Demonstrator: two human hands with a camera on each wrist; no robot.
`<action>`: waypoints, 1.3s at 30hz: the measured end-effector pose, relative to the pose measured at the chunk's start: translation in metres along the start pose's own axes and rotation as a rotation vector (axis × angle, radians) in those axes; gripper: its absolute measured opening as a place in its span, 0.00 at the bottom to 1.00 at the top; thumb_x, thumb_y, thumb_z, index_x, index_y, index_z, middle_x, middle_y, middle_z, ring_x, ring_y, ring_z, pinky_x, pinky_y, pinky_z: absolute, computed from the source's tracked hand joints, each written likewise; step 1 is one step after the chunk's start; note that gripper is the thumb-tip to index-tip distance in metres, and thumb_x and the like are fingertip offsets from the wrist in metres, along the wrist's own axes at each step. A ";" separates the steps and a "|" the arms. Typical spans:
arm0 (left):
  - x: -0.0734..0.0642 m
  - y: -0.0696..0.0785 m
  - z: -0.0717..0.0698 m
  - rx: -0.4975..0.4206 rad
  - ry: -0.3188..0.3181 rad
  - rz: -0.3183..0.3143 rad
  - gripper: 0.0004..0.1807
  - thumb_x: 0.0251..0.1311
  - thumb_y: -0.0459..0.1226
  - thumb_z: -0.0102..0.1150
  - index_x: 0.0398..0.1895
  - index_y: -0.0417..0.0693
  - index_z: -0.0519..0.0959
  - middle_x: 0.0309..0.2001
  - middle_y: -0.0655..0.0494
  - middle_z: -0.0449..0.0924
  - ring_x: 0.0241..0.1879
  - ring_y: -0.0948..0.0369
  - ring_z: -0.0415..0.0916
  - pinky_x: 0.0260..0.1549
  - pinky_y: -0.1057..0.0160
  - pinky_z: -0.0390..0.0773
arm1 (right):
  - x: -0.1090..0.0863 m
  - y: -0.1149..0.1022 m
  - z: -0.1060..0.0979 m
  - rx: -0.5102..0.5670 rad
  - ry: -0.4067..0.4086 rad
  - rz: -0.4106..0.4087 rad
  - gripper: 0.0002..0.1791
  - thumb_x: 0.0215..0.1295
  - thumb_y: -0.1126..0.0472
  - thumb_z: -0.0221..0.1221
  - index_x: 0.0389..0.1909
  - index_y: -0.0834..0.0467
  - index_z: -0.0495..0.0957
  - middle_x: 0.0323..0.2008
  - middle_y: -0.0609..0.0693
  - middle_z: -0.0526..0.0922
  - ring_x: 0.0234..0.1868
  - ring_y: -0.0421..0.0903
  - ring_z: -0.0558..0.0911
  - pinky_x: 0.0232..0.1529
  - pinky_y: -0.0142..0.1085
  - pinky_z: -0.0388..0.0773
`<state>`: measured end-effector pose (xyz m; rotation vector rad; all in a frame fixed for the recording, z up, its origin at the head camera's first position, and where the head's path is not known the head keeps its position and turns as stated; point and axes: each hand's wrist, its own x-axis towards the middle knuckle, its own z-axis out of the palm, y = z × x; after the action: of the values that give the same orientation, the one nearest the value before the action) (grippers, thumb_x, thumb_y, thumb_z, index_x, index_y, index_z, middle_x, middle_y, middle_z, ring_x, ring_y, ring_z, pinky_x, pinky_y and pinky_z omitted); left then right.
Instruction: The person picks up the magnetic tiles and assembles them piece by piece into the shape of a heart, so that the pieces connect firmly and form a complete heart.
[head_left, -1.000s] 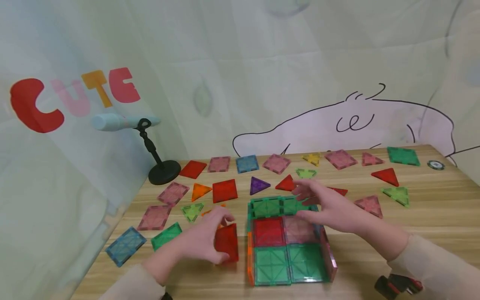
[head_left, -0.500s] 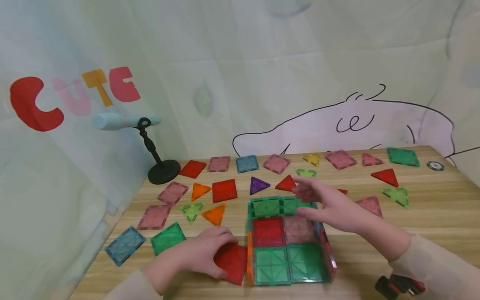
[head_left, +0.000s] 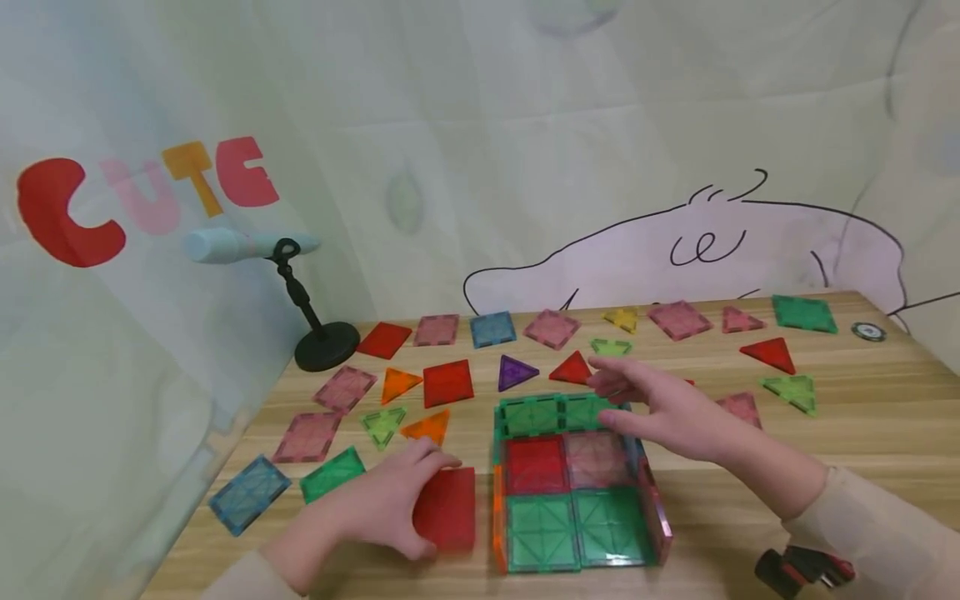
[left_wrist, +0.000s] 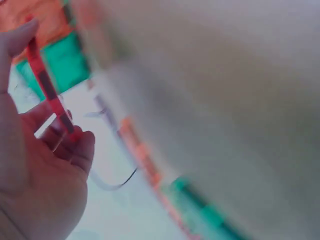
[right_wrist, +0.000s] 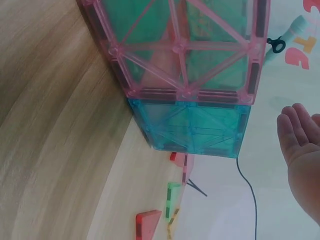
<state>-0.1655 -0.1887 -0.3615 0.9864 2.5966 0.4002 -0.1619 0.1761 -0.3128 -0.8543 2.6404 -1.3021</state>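
My left hand (head_left: 382,500) grips a red square magnetic tile (head_left: 447,510) by its edges, thumb on the near side and fingers on the far side. In the left wrist view this red tile (left_wrist: 47,85) appears edge-on between thumb and fingertips. Just right of it in the head view stands a low box of magnetic tiles (head_left: 543,533), with a red, a pink and two green floor squares. Its walls are green at the back, orange at the left, blue and pink at the right. Over its back right corner hovers my right hand (head_left: 663,408), fingers loosely extended, holding nothing.
Loose tiles lie around the box, including an orange triangle (head_left: 427,427), a green square (head_left: 332,473) and a blue square (head_left: 250,494). A microphone (head_left: 251,244) on a black stand (head_left: 327,346) is at the back left. A round disc (head_left: 868,332) lies far right.
The red tile first came down and right toward the orange wall, then drew back left with my left hand, leaving a gap. My right hand stays almost in place.
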 end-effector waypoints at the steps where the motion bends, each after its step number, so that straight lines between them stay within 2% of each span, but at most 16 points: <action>1: -0.002 0.001 -0.005 -0.011 0.045 -0.010 0.44 0.35 0.53 0.71 0.61 0.59 0.65 0.51 0.64 0.61 0.49 0.63 0.60 0.38 0.63 0.75 | 0.000 -0.001 0.000 0.003 -0.005 0.003 0.34 0.65 0.53 0.58 0.68 0.59 0.58 0.55 0.52 0.75 0.54 0.47 0.75 0.54 0.45 0.72; 4: -0.004 0.009 -0.022 -0.046 0.180 0.007 0.45 0.34 0.51 0.71 0.62 0.60 0.64 0.53 0.63 0.60 0.52 0.61 0.58 0.39 0.60 0.75 | 0.002 -0.007 0.003 0.044 -0.032 0.012 0.32 0.65 0.54 0.58 0.67 0.59 0.61 0.53 0.52 0.76 0.52 0.46 0.76 0.51 0.40 0.74; 7: -0.001 0.023 -0.037 -0.071 0.283 0.087 0.45 0.33 0.48 0.71 0.63 0.61 0.65 0.52 0.63 0.60 0.54 0.62 0.57 0.41 0.58 0.74 | 0.005 -0.015 0.009 0.132 -0.084 0.029 0.30 0.65 0.55 0.58 0.66 0.57 0.63 0.50 0.51 0.78 0.50 0.45 0.77 0.48 0.35 0.76; 9: 0.003 0.033 -0.043 -0.072 0.319 0.142 0.45 0.34 0.48 0.70 0.63 0.60 0.65 0.52 0.63 0.60 0.54 0.63 0.56 0.42 0.59 0.74 | 0.008 -0.022 0.013 0.215 -0.129 0.040 0.30 0.65 0.55 0.58 0.66 0.57 0.63 0.49 0.51 0.78 0.49 0.47 0.78 0.47 0.34 0.76; 11: 0.010 0.044 -0.047 -0.087 0.327 0.189 0.44 0.35 0.47 0.71 0.63 0.59 0.65 0.52 0.63 0.59 0.54 0.64 0.56 0.41 0.61 0.75 | 0.011 -0.028 0.017 0.296 -0.159 0.054 0.30 0.66 0.55 0.57 0.67 0.58 0.62 0.48 0.52 0.79 0.47 0.50 0.79 0.46 0.34 0.77; 15: 0.025 0.063 -0.048 -0.102 0.309 0.301 0.45 0.37 0.45 0.72 0.64 0.54 0.63 0.54 0.59 0.59 0.55 0.60 0.54 0.42 0.62 0.76 | 0.016 -0.036 0.025 0.391 -0.153 0.082 0.27 0.66 0.56 0.56 0.65 0.57 0.65 0.45 0.56 0.79 0.42 0.55 0.80 0.44 0.37 0.78; 17: 0.032 0.070 -0.045 -0.119 0.290 0.365 0.45 0.39 0.44 0.72 0.65 0.52 0.62 0.55 0.56 0.58 0.57 0.58 0.52 0.44 0.62 0.75 | 0.015 -0.038 0.026 0.395 -0.129 0.099 0.25 0.66 0.55 0.57 0.62 0.57 0.68 0.42 0.56 0.79 0.39 0.55 0.80 0.42 0.39 0.79; 20: 0.040 0.075 -0.042 -0.175 0.259 0.424 0.44 0.42 0.44 0.73 0.65 0.52 0.63 0.56 0.54 0.58 0.59 0.58 0.52 0.46 0.63 0.75 | 0.012 -0.038 0.025 0.364 -0.087 0.133 0.20 0.65 0.54 0.58 0.56 0.56 0.73 0.37 0.55 0.79 0.37 0.53 0.78 0.39 0.41 0.79; 23: 0.043 0.076 -0.041 -0.271 0.219 0.388 0.39 0.48 0.45 0.71 0.65 0.53 0.64 0.55 0.56 0.59 0.57 0.61 0.57 0.46 0.64 0.75 | 0.006 -0.033 0.023 0.341 -0.058 0.155 0.17 0.64 0.55 0.59 0.51 0.57 0.76 0.37 0.54 0.79 0.37 0.53 0.77 0.38 0.43 0.78; 27: 0.043 0.069 -0.042 -0.393 0.217 0.330 0.23 0.57 0.39 0.64 0.57 0.51 0.73 0.48 0.61 0.72 0.46 0.65 0.70 0.41 0.64 0.77 | 0.002 -0.025 0.021 0.343 -0.060 0.184 0.14 0.62 0.54 0.61 0.46 0.56 0.77 0.38 0.53 0.79 0.39 0.53 0.77 0.40 0.45 0.78; 29: 0.043 0.065 -0.042 -0.423 0.225 0.339 0.15 0.60 0.36 0.60 0.51 0.50 0.77 0.43 0.61 0.77 0.40 0.65 0.74 0.38 0.64 0.77 | 0.000 -0.023 0.021 0.350 -0.085 0.190 0.13 0.61 0.55 0.62 0.45 0.56 0.77 0.39 0.53 0.80 0.40 0.53 0.77 0.41 0.43 0.77; 31: 0.043 0.064 -0.043 -0.440 0.217 0.373 0.12 0.60 0.34 0.59 0.47 0.48 0.79 0.41 0.62 0.79 0.39 0.65 0.74 0.37 0.64 0.78 | -0.002 -0.021 0.021 0.349 -0.129 0.184 0.12 0.61 0.55 0.62 0.43 0.56 0.77 0.38 0.52 0.80 0.41 0.51 0.78 0.42 0.41 0.77; 36: 0.042 0.065 -0.042 -0.413 0.092 0.456 0.10 0.60 0.34 0.60 0.45 0.47 0.82 0.39 0.62 0.79 0.35 0.69 0.73 0.34 0.68 0.77 | -0.006 -0.018 0.020 0.415 -0.299 0.185 0.08 0.62 0.61 0.60 0.39 0.60 0.77 0.40 0.54 0.80 0.39 0.52 0.81 0.42 0.38 0.79; 39: 0.041 0.066 -0.039 -0.379 0.013 0.470 0.10 0.60 0.36 0.60 0.45 0.48 0.82 0.38 0.64 0.80 0.34 0.69 0.72 0.34 0.70 0.76 | -0.008 -0.018 0.021 0.443 -0.376 0.216 0.06 0.63 0.62 0.60 0.38 0.60 0.78 0.40 0.54 0.80 0.38 0.53 0.82 0.42 0.39 0.79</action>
<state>-0.1715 -0.1184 -0.3106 1.4363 2.1566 0.9729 -0.1405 0.1568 -0.3138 -0.6465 1.9891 -1.4228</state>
